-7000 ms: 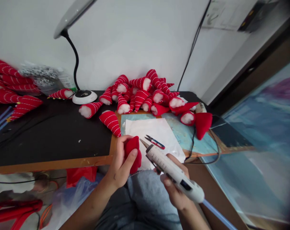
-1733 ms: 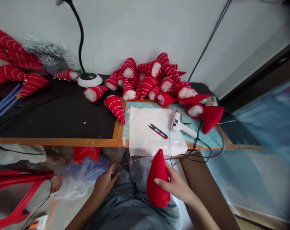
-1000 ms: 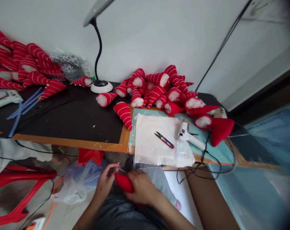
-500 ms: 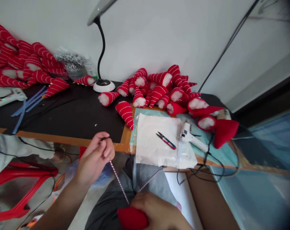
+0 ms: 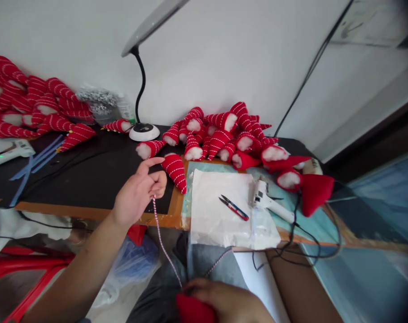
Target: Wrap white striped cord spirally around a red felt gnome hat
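Note:
My left hand (image 5: 138, 193) is raised over the table edge and pinches a red-and-white twisted cord (image 5: 161, 240), pulling it taut up from my lap. The cord runs down to a plain red felt cone (image 5: 193, 310) at the bottom edge of the view. My right hand (image 5: 227, 301) holds that cone against my lap; both are partly cut off by the frame. A striped red cone (image 5: 175, 170) lies on the table just right of my left hand.
A pile of stuffed striped cones (image 5: 224, 132) sits mid-table, another pile (image 5: 28, 107) far left. White paper (image 5: 220, 215) carries small red snips (image 5: 234, 207) and a white glue gun (image 5: 267, 202) with its black cable. A desk lamp base (image 5: 144, 132) stands behind; a red stool (image 5: 25, 269) is at the lower left.
My left hand rose further and moved slightly right, drawing the cord longer and tighter. The right hand stays low on the red cone. Earlier the glue gun was put down on the table.

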Demonstrator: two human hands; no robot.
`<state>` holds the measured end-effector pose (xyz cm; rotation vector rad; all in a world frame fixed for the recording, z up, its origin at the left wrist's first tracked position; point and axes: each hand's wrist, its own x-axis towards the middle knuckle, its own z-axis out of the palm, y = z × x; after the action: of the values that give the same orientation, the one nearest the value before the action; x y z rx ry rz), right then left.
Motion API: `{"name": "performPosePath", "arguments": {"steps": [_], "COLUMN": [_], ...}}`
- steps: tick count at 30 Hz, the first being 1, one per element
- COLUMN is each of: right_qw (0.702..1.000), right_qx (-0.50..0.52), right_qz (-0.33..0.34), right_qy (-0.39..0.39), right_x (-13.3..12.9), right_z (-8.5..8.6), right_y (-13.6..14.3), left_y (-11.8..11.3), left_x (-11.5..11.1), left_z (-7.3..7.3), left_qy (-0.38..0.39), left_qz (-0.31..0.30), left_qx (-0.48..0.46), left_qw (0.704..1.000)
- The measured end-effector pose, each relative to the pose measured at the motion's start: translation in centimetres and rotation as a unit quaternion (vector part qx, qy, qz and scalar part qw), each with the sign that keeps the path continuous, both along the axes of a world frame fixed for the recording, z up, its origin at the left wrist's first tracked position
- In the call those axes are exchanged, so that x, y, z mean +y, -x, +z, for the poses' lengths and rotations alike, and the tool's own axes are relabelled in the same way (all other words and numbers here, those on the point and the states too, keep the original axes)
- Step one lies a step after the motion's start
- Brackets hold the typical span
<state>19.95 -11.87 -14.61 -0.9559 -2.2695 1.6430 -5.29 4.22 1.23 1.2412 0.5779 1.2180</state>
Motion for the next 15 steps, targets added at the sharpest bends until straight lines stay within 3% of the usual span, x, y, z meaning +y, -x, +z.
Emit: {"name": "performPosePath", "arguments": {"steps": [2, 5, 7, 9, 12, 15], "right_qw": [0.999, 0.987, 0.974, 0.95, 0.913, 0.889], "right_qx": [0.009, -0.033, 0.032, 0.123, 0.213, 0.279], "right_qz": [-0.032, -0.154, -0.225, -0.282, -0.338, -0.358], "right_qy": [0.019, 0.007, -0.027, -0.059, -0.089, -0.064], "right_x": [0.8, 0.9, 0.6, 0.5, 1.4, 2.8], "right_z": [2.9, 7.6, 9.5, 10.1, 9.5, 9.3], "right_y": [-2.1, -4.9, -5.3, -4.2, -1.4, 0.6], "left_y": [-0.5, -1.0, -1.5, -2.2, -3.7, -4.6], "left_x": [0.0, -0.2, -0.4, -0.8, -1.6, -2.7], "left_z": [-0.7, -2.0, -3.0, -3.9, -4.6, -4.7], "left_qy": [0.002, 0.011, -0.003, -0.03, -0.048, -0.016], "left_qz": [-0.024, -0.064, -0.106, -0.143, -0.163, -0.199], "left_qx": [0.009, 0.051, 0.077, 0.079, 0.066, 0.054], "left_qw": [1.0, 0.997, 0.991, 0.986, 0.983, 0.978]}}
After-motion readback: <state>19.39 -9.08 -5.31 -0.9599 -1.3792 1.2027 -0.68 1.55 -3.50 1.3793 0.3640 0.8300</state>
